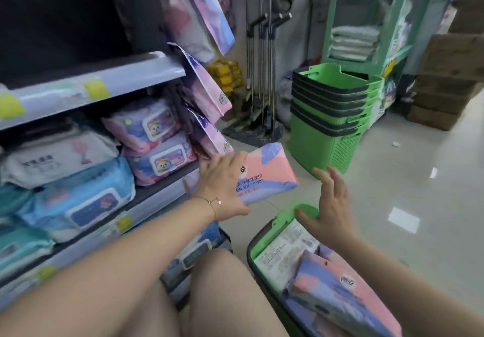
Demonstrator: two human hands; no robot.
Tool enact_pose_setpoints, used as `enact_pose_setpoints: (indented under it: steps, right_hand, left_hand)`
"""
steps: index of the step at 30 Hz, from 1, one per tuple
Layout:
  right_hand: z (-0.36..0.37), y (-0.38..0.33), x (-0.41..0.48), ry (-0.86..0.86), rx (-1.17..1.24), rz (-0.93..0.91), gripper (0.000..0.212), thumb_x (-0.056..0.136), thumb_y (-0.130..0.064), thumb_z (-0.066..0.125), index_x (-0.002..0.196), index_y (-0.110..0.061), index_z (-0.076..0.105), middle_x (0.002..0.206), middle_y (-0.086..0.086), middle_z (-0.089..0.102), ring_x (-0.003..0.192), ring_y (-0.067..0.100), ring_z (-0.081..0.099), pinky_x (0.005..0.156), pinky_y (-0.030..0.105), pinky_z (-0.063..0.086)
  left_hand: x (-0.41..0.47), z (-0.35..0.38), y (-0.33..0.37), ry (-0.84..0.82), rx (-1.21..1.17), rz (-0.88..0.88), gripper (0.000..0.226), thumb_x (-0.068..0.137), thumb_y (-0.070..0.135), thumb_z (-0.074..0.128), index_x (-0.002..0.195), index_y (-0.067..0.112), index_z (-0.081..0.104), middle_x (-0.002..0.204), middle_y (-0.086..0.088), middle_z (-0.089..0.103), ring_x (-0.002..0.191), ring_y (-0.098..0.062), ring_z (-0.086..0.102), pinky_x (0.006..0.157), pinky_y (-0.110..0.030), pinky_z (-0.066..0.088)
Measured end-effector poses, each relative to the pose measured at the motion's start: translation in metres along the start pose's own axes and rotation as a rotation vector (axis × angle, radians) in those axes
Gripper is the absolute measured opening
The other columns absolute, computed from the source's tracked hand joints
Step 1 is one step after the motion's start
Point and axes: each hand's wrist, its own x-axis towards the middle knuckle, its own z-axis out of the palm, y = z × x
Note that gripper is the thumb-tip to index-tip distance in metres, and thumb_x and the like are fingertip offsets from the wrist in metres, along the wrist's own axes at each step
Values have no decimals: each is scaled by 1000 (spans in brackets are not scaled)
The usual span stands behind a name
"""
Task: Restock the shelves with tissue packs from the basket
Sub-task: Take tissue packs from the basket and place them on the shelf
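My left hand (222, 187) grips a pink, purple and blue tissue pack (269, 171), held in the air beside the end of the shelves (157, 197). My right hand (330, 205) hovers open with spread fingers just right of the pack, above the far rim of the green basket (264, 239). The basket sits on the floor at lower right and holds more tissue packs (340, 292) of the same colours, plus a white printed pack. Matching packs (209, 93) hang at the shelf end.
The shelves on the left carry wet-wipe packs (157, 142) in pink, blue and white. A stack of green baskets (330, 116) stands on the floor ahead. Behind are a green rack (364, 22), mops and cardboard boxes (450, 79). My knees are at the bottom.
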Motion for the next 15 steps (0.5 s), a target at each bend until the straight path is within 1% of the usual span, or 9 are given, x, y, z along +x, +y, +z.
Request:
enact_pose_setpoints:
  steps: [2, 3, 5, 6, 8, 10, 11, 13, 15]
  right_hand:
    - [-9, -36, 28, -21, 18, -226, 96, 63, -47, 69, 142, -19, 22, 150, 19, 18, 133, 34, 25, 100, 44, 32]
    - [-13, -55, 43, -48, 19, -326, 103, 61, -47, 73, 144, -22, 18, 152, 18, 13, 133, 35, 27, 100, 46, 33]
    - [-23, -97, 69, -101, -16, -501, 111, 58, -45, 76, 146, -26, 11, 153, 17, 9, 125, 41, 39, 96, 51, 43]
    - [-27, -119, 81, -116, -59, -575, 113, 56, -44, 74, 147, -25, 11, 153, 18, 12, 120, 42, 45, 91, 51, 47]
    - [-34, -159, 102, -145, -163, -700, 113, 53, -46, 69, 148, -22, 13, 147, 17, 29, 111, 40, 52, 82, 45, 52]
    - [-38, -196, 118, -146, -222, -810, 110, 54, -47, 71, 146, -20, 17, 131, 10, 44, 99, 35, 55, 73, 40, 53]
    - [-38, -212, 124, -132, -235, -860, 107, 55, -47, 72, 145, -21, 20, 124, 9, 47, 94, 34, 56, 69, 40, 53]
    - [-40, -246, 134, -87, -239, -947, 103, 56, -47, 75, 142, -23, 23, 118, 11, 47, 89, 35, 56, 65, 42, 54]
    - [-43, -274, 143, -35, -223, -1007, 100, 52, -46, 82, 135, -21, 32, 116, 16, 50, 82, 36, 58, 61, 42, 55]
  left_hand:
    - [-11, -26, -16, 25, 26, 5, 102, 52, 45, 75, 140, 27, 25, 128, 8, 40, 111, -21, 36, 88, -35, 34]
    - [-18, -38, -23, 46, 47, 8, 101, 52, 44, 74, 140, 27, 26, 127, 9, 40, 110, -21, 36, 88, -36, 35]
    - [-32, -63, -40, 106, 108, 19, 99, 52, 42, 73, 138, 28, 27, 125, 10, 40, 111, -20, 37, 88, -36, 35]
    - [-39, -74, -49, 143, 145, 31, 98, 52, 44, 71, 138, 28, 27, 125, 10, 40, 112, -20, 37, 88, -35, 34]
    - [-53, -99, -65, 202, 213, 46, 97, 52, 53, 62, 140, 27, 27, 129, 9, 41, 115, -20, 38, 89, -35, 33]
    - [-67, -124, -84, 249, 271, 42, 99, 52, 59, 53, 141, 24, 28, 131, 6, 43, 115, -22, 40, 89, -37, 35]
    - [-73, -135, -95, 283, 305, 46, 100, 52, 58, 58, 140, 24, 27, 130, 5, 45, 113, -23, 42, 88, -38, 37]
    - [-88, -159, -120, 346, 359, 54, 102, 49, 52, 69, 137, 26, 26, 129, 7, 48, 112, -20, 44, 85, -37, 40]
    - [-99, -181, -142, 384, 394, 61, 97, 49, 50, 71, 134, 28, 30, 130, 9, 48, 112, -17, 44, 84, -36, 38]
